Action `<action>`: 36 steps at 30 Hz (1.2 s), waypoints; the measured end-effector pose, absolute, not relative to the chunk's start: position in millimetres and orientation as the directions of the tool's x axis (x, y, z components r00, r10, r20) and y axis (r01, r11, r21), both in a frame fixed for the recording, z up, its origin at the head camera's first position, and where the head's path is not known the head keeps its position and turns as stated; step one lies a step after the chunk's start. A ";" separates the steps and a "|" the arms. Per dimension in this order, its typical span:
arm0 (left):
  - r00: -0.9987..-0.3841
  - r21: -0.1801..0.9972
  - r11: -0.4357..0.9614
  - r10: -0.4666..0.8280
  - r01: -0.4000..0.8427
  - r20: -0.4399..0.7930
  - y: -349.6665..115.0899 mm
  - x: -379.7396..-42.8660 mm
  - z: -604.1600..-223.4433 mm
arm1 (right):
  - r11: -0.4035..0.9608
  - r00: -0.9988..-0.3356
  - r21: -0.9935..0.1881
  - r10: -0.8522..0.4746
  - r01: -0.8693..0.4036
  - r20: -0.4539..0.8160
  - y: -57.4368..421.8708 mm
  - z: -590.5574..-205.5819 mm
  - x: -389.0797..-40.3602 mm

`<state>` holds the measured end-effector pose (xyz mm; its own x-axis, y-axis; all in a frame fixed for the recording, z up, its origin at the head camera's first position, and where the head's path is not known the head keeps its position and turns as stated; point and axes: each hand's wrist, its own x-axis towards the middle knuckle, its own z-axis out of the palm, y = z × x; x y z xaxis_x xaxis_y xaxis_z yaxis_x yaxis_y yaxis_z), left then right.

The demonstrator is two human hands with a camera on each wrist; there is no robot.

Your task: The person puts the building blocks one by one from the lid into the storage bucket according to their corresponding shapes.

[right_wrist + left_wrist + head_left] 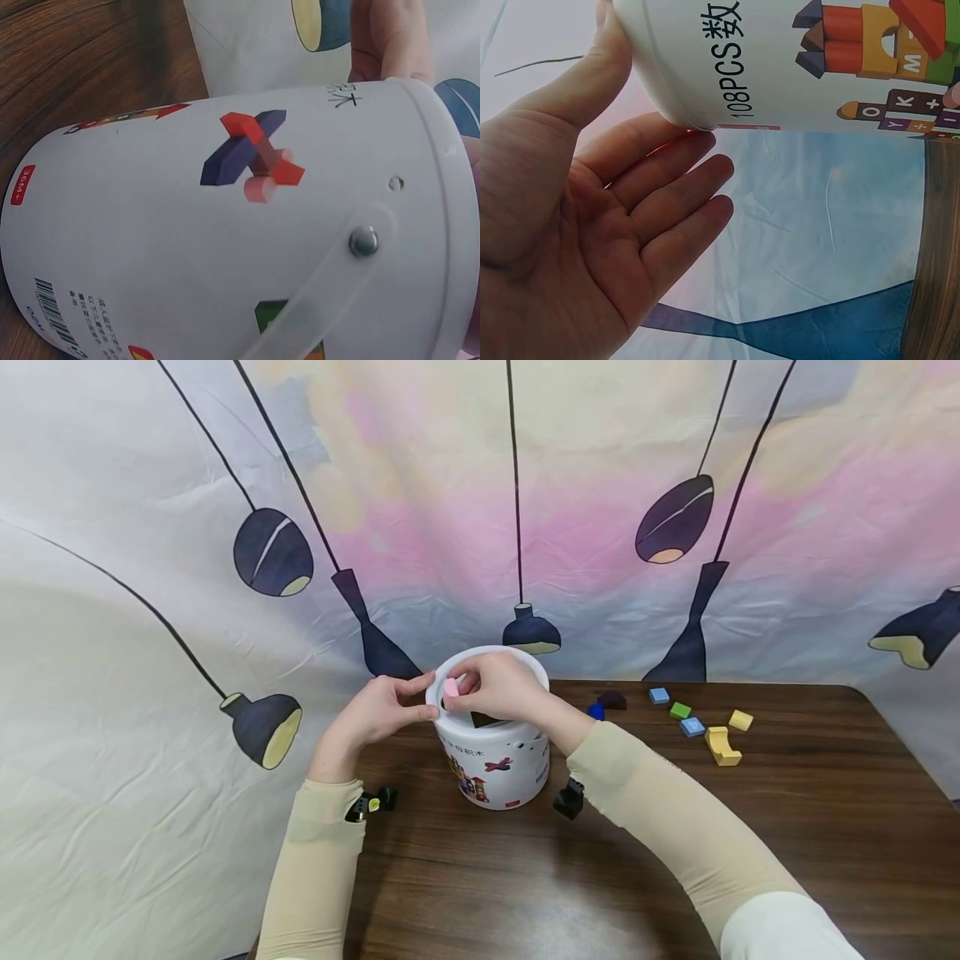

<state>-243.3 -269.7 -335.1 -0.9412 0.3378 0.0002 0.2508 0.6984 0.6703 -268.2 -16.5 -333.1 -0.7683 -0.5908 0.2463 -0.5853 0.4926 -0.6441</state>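
Pink, the small toy block (451, 687) is pinched between the thumb and fingers of the right hand (504, 685), at about 9 o'clock from the middle of that hand. It sits over the mouth of the white building-block bucket (498, 781), just inside the 9 o'clock side of the rim (486, 651); whether the two touch, I cannot tell. The right hand is the nearer, being in contact. From the left hand (378, 714) the block lies between 2 and 3 o'clock, close to its fingertips. That hand holds no block: its fingers are straight, the thumb spread apart from them, tips against the rim at about 9 o'clock.

The right thumb covers part of the block; what shows runs slightly longer from 12 to 6 o'clock, though its true long axis and any pointed end stay hidden. The bucket stands upright on the dark wood table (465, 881), its long axis vertical, mouth upward, printed pictures facing 6 o'clock. Well apart, around 3 o'clock from it, lie a yellow arch block (722, 749) and a green block (680, 711).
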 end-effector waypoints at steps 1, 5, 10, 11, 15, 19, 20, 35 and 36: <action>-0.941 0.671 0.698 0.338 0.250 0.000 -269.8 -243.2 -335.1 | 0.495 -0.768 -0.642 -0.592 -0.586 0.244 -17.6 -333.1 -268.2; -0.941 0.673 0.696 0.339 0.249 -0.002 -270.3 -243.1 -335.5 | 0.495 -0.769 -0.647 -0.595 -0.580 0.233 -20.4 -334.0 -268.0; -0.943 0.670 0.702 0.333 0.241 -0.010 -270.4 -242.2 -334.8 | 0.488 -0.763 -0.648 -0.603 -0.584 0.233 -20.7 -335.2 -268.1; -0.943 0.668 0.704 0.332 0.241 -0.009 -270.2 -242.0 -334.7 | 0.486 -0.761 -0.648 -0.605 -0.586 0.234 -20.6 -335.3 -268.1; -0.943 0.665 0.705 0.333 0.247 -0.003 -269.5 -241.6 -334.5 | 0.487 -0.756 -0.640 -0.610 -0.594 0.237 -19.7 -335.7 -267.7; -0.943 0.655 0.713 0.332 0.250 0.000 -269.2 -242.4 -335.8 | 0.496 -0.757 -0.632 -0.611 -0.595 0.233 -18.3 -335.7 -267.1; -0.943 0.651 0.716 0.333 0.253 0.001 -269.3 -242.4 -335.8 | 0.498 -0.758 -0.632 -0.611 -0.594 0.231 -17.9 -335.7 -267.1; -0.941 0.640 0.724 0.338 0.256 -0.007 -269.6 -243.1 -333.7 | 0.462 -0.750 -0.666 -0.621 -0.586 0.229 -11.9 -334.2 -266.4; -0.941 0.641 0.724 0.337 0.254 -0.008 -269.5 -242.9 -333.4 | 0.450 -0.746 -0.675 -0.624 -0.585 0.232 -10.8 -334.2 -266.4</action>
<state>-242.9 -269.5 -333.4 -0.9414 0.3372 -0.0075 0.2543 0.7244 0.6408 -266.4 -10.8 -334.2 -0.7465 -0.6237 0.2320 -0.5854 0.4497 -0.6746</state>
